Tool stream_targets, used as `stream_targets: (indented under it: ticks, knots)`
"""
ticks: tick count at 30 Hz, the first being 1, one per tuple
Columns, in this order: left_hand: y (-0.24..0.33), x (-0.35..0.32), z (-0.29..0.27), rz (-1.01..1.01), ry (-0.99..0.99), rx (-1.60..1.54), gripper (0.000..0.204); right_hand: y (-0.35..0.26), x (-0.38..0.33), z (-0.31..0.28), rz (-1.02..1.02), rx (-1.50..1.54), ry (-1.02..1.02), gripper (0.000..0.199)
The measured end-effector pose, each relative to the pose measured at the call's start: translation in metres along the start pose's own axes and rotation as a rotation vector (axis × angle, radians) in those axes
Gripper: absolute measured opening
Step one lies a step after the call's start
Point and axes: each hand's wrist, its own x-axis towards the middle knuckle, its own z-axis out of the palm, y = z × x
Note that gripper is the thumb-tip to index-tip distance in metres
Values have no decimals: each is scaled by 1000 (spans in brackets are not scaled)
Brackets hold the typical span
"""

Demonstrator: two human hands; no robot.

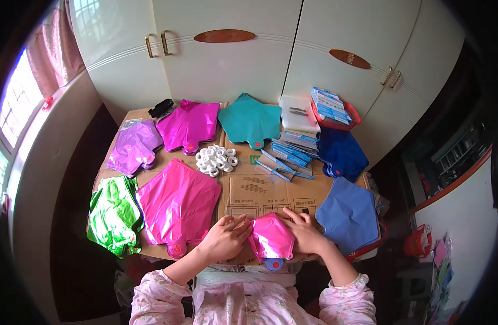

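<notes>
A folded pink foil balloon lies on the cardboard close to my body, with a blue tab poking out at its near edge. My left hand rests against its left side, fingers stretched toward it. On its right side is my right hand, fingers apart and lying flat along the edge. To the left sits a large flat hot-pink foil balloon, its round tab toward me. A stack of blue foil balloons is just right of my right hand.
Green, lilac, magenta, teal and dark blue foil stacks ring the cardboard. White ribbon rolls, blue-and-white packets and a red basket stand farther back, before white cabinets.
</notes>
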Motion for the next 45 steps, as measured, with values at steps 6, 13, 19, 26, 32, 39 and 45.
stream_targets:
  ticks: [6,13,19,26,32,39,45]
  knots:
    - [4,-2,0,-50,10,-53,45,12,36,-7,-33,255,332,41]
    - [4,-4,-1,-37,26,-46,45,19,60,3,-471,-87,387,30]
    - [4,-8,-1,-36,38,-62,46,15,60,0,-516,-192,405,27]
    - [2,-9,-4,-16,18,-52,48,6,52,-9,-572,-257,319,35]
    - [1,-11,-3,-10,6,-97,51,2,36,-3,-666,-150,201,41]
    - [8,-15,-12,-1,-51,-58,57,-1,35,3,-645,-162,216,37]
    - [33,-24,-4,107,-34,-50,60,5,33,10,-629,-75,188,35]
